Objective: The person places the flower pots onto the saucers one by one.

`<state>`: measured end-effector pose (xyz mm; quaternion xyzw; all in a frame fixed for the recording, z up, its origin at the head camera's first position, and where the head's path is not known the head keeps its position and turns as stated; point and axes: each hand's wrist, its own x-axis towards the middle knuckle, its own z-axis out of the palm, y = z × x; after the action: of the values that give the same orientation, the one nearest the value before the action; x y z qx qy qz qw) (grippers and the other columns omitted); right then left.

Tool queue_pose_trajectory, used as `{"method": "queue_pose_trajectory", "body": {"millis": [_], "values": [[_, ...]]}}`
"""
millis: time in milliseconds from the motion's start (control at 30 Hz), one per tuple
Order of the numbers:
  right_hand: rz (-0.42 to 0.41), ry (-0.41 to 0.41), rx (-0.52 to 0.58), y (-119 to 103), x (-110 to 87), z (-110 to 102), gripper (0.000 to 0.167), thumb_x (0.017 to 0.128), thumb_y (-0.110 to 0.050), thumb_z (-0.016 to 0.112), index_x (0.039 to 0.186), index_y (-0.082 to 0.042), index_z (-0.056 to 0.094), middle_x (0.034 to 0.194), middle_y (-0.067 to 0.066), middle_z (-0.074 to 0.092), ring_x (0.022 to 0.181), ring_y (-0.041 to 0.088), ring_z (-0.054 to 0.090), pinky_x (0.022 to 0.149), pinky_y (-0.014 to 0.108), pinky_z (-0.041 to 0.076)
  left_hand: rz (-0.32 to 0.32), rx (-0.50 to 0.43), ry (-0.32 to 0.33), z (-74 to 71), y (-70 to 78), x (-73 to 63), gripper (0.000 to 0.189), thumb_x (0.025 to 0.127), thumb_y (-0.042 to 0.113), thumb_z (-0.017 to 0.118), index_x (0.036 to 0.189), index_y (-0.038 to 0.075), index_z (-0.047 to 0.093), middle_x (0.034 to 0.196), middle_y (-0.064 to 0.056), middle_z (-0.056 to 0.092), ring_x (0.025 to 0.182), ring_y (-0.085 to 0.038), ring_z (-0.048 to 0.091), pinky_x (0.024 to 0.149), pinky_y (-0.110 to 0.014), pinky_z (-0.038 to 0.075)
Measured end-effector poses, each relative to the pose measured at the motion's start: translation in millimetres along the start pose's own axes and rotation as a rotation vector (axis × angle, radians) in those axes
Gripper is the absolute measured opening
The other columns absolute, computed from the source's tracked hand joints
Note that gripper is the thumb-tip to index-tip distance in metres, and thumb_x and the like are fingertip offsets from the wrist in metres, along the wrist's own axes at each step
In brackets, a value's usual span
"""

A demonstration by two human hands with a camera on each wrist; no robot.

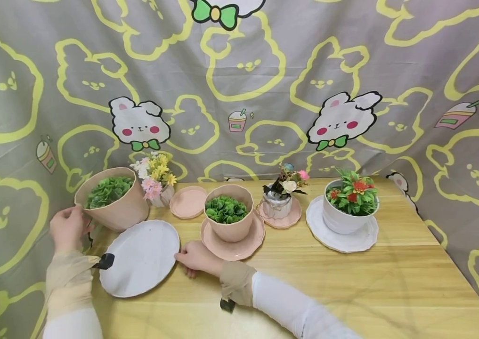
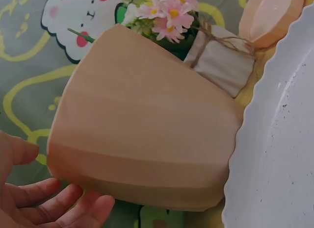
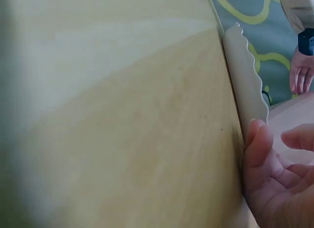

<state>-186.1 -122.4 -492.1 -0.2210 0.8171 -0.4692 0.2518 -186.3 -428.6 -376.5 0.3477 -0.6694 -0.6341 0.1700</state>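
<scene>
At the left end of the table stands a large pink flowerpot [image 1: 122, 209] with a green leafy plant [image 1: 109, 192]. My left hand [image 1: 67, 228] is at its left side; in the left wrist view the fingers are loosely bent beside the pot wall [image 2: 147, 125], thumb apart from it. A white scalloped saucer [image 1: 142, 259] lies in front of the pot, close against its base. My right hand [image 1: 201, 259] is at the saucer's right edge. In the right wrist view one finger [image 3: 259, 142] touches the saucer rim [image 3: 245, 71], with a gap to the thumb.
Behind are a small flower pot [image 1: 162, 195] and a small pink saucer [image 1: 188, 202]. Rightward, a pink pot [image 1: 229, 226] stands on a pink saucer [image 1: 209, 242], a small pot [image 1: 276, 207] on another [image 1: 296, 216], and a white pot [image 1: 345, 217] on a white saucer [image 1: 315, 226]. Patterned cloth [image 1: 205, 155] hangs behind.
</scene>
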Motion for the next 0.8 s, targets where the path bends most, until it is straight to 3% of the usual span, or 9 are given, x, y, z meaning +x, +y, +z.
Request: {"method": "queue_pose_trajectory", "body": {"millis": [200, 300, 400, 467, 600, 733, 800], "values": [[0.071, 0.018, 0.113, -0.7, 9.4, 2.2, 0.042, 0.099, -0.026, 0.055, 0.064, -0.003, 0.062, 0.048, 0.003, 0.057, 0.036, 0.011, 0.053, 0.04, 0.027, 0.052, -0.027, -0.054, 0.001, 8.8, 1.0, 10.0, 0.019, 0.097, 0.032, 0.055, 0.099, 0.014, 0.053, 0.061, 0.011, 0.059, 0.052, -0.004, 0.064, 0.051, -0.021, 0.057], [0.09, 0.025, 0.144, 0.6, 14.6, 3.3, 0.043, 0.099, -0.025, 0.055, 0.062, -0.003, 0.06, 0.047, 0.003, 0.056, 0.035, 0.012, 0.052, 0.039, 0.028, 0.053, -0.033, -0.066, 0.017, 12.4, 0.5, 15.7, 0.019, 0.096, 0.032, 0.056, 0.099, 0.014, 0.053, 0.065, 0.009, 0.059, 0.055, -0.004, 0.063, 0.051, -0.021, 0.057], [0.103, 0.031, 0.175, 1.2, 18.3, 3.7, 0.043, 0.099, -0.022, 0.054, 0.061, -0.002, 0.058, 0.045, 0.004, 0.055, 0.033, 0.013, 0.051, 0.037, 0.029, 0.052, -0.045, -0.057, 0.031, 16.1, 0.0, 21.3, 0.019, 0.096, 0.033, 0.055, 0.104, 0.016, 0.053, 0.082, 0.008, 0.055, 0.059, -0.002, 0.06, 0.054, -0.02, 0.057], [0.109, 0.034, 0.172, 1.3, 19.5, 3.8, 0.043, 0.098, -0.021, 0.054, 0.06, -0.002, 0.059, 0.044, 0.004, 0.054, 0.033, 0.013, 0.051, 0.037, 0.029, 0.052, -0.045, -0.038, 0.043, 18.0, -0.3, 24.6, 0.029, 0.096, 0.032, 0.053, 0.119, 0.014, 0.055, 0.094, 0.005, 0.05, 0.064, -0.001, 0.057, 0.056, -0.019, 0.057], [0.111, 0.028, 0.16, 1.4, 19.0, 3.7, 0.043, 0.098, -0.02, 0.055, 0.06, -0.001, 0.06, 0.044, 0.004, 0.055, 0.032, 0.012, 0.051, 0.037, 0.029, 0.052, -0.073, -0.008, 0.039, 22.6, 0.1, 28.4, 0.054, 0.099, 0.029, 0.043, 0.149, 0.011, 0.036, 0.128, -0.004, 0.045, 0.089, -0.007, 0.056, 0.059, -0.02, 0.058], [0.102, 0.028, 0.158, 1.9, 17.2, 4.0, 0.042, 0.098, -0.019, 0.054, 0.06, -0.001, 0.06, 0.045, 0.003, 0.056, 0.033, 0.012, 0.051, 0.037, 0.028, 0.051, -0.082, 0.027, 0.038, 25.7, -0.9, 31.1, 0.057, 0.099, 0.028, 0.036, 0.153, 0.011, 0.029, 0.154, -0.009, 0.024, 0.114, -0.019, 0.049, 0.074, -0.031, 0.061], [0.09, 0.027, 0.155, 2.0, 16.6, 4.7, 0.042, 0.098, -0.019, 0.054, 0.06, -0.002, 0.059, 0.045, 0.003, 0.056, 0.033, 0.011, 0.051, 0.037, 0.028, 0.051, -0.052, 0.123, 0.08, 24.8, -2.3, 33.0, 0.056, 0.098, 0.03, 0.034, 0.151, 0.009, 0.035, 0.155, -0.013, 0.027, 0.121, -0.027, 0.049, 0.08, -0.028, 0.059]]}}
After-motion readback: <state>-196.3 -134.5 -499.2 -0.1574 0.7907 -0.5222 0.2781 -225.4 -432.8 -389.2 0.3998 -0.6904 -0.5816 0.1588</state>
